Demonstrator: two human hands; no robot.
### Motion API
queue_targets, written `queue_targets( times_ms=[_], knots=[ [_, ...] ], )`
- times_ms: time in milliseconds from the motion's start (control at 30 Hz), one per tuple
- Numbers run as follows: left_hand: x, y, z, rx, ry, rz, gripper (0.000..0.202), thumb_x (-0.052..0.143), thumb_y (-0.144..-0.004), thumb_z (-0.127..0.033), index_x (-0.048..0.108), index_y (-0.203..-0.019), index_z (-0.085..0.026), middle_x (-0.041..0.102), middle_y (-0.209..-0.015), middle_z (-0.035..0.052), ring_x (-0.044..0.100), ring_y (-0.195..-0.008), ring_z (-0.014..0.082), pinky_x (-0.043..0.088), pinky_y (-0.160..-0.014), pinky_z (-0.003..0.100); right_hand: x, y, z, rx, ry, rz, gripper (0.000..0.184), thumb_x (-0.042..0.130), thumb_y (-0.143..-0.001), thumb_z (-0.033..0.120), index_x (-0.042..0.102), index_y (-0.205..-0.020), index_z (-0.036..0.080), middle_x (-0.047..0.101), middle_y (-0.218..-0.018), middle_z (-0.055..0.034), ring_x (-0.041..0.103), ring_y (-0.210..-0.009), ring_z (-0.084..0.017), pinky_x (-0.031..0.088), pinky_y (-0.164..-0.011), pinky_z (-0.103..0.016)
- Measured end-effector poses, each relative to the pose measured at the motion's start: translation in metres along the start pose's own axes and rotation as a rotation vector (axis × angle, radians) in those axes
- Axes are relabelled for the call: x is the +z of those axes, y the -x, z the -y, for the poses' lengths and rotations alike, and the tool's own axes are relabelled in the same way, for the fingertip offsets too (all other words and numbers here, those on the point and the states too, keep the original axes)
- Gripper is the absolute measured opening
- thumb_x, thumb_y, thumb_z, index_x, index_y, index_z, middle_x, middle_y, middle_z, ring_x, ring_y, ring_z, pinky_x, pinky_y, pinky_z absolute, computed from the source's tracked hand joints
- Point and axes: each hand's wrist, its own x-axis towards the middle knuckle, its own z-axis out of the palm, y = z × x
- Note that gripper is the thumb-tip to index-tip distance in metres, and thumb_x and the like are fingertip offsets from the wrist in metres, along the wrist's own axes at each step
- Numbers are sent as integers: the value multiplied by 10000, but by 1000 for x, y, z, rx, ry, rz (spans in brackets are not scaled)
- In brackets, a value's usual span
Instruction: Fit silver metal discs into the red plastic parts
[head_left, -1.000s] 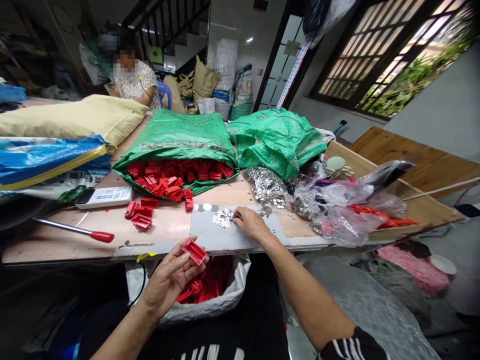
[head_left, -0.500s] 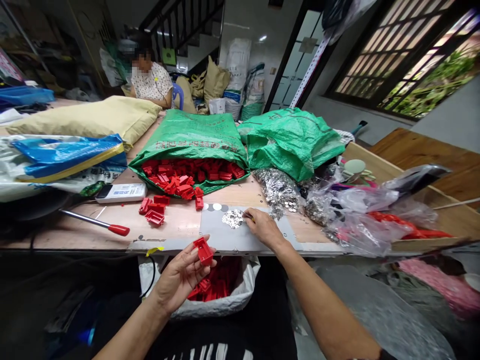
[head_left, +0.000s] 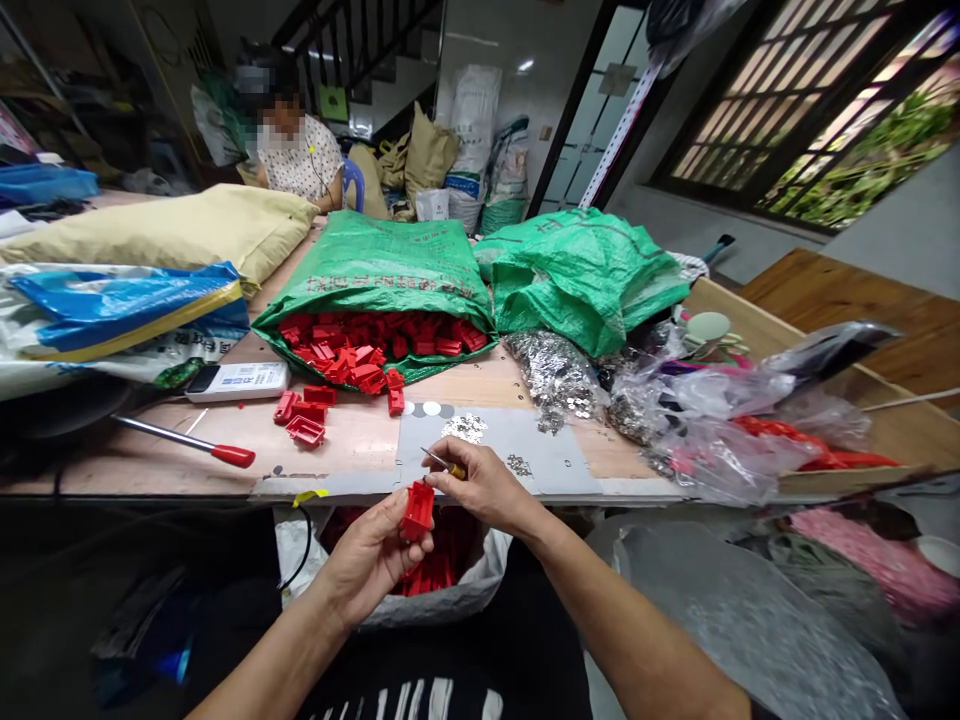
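Note:
Between the thumb and fingers of my left hand is a small red plastic box, its open side tilted up toward me. My right hand is closed around a small screwdriver with a yellow handle, its thin metal shaft pointing up and left. The right fingertips meet the box's upper edge; whether they also pinch a small part there is hidden. Just beyond, a pile of shiny metal pieces lies on a grey sheet. Smaller dark metal pieces lie right of my right hand.
Below the table edge, a white sack holds red boxes. A green sack spills more onto the table, beside several loose ones. A red-handled lever juts in at left. Metal-filled bags crowd the right. A person sits across.
My right hand has moved from the metal pile down and left to the red box. The screwdriver now shows clearly in it. My left hand has turned the box slightly.

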Motion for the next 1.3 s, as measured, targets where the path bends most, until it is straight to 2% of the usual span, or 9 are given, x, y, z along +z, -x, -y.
queue_targets(
  times_ms=[200,333,533,833,1033,1167,1300],
  knots=[
    [1,0,2,-24,-10,-20,190,616,-844,-260,632,-971,-121,657,-758,61,636,-606,110,503,-524,156,3,3,0,1,167,39,115,583,-803,171,639,-898,201,669,-797,27,560,-673,-102,398,-619,-207],
    [1,1,4,-23,1,-26,179,603,-850,-243,629,-967,-111,656,-753,65,635,-596,110,501,-514,155,3,5,1,-18,216,44,134,569,-803,140,649,-891,204,683,-820,15,584,-706,-109,407,-648,-213],
    [0,1,5,-22,7,-18,180,591,-857,-242,626,-967,-105,655,-751,68,637,-596,112,501,-516,156,5,5,2,-23,223,39,139,569,-794,127,650,-877,205,684,-818,14,585,-703,-110,411,-651,-214],
    [2,0,2,-12,11,-67,192,567,-872,-229,598,-1022,-113,646,-755,64,627,-590,102,497,-515,149,1,8,-1,-2,142,22,104,569,-818,175,645,-886,196,676,-813,16,578,-717,-110,403,-647,-210],
    [2,2,1,37,-14,-82,429,596,-860,-245,477,-1273,-242,652,-779,35,648,-621,109,508,-536,158,-2,5,-14,36,200,-86,89,549,-838,207,633,-866,195,663,-805,15,572,-731,-116,400,-666,-220],
    [-1,4,0,66,-21,-120,525,651,-816,-199,485,-1307,-287,661,-885,30,669,-669,112,541,-582,173,8,6,-31,89,337,-120,97,555,-831,185,626,-891,215,675,-857,-1,594,-791,-141,409,-700,-238],
    [-3,5,0,56,-42,-130,561,650,-814,-186,474,-1335,-296,671,-889,41,675,-679,117,552,-594,176,11,8,-37,85,523,-152,109,564,-846,202,633,-928,217,667,-913,-35,596,-857,-167,413,-749,-265]
  ],
)
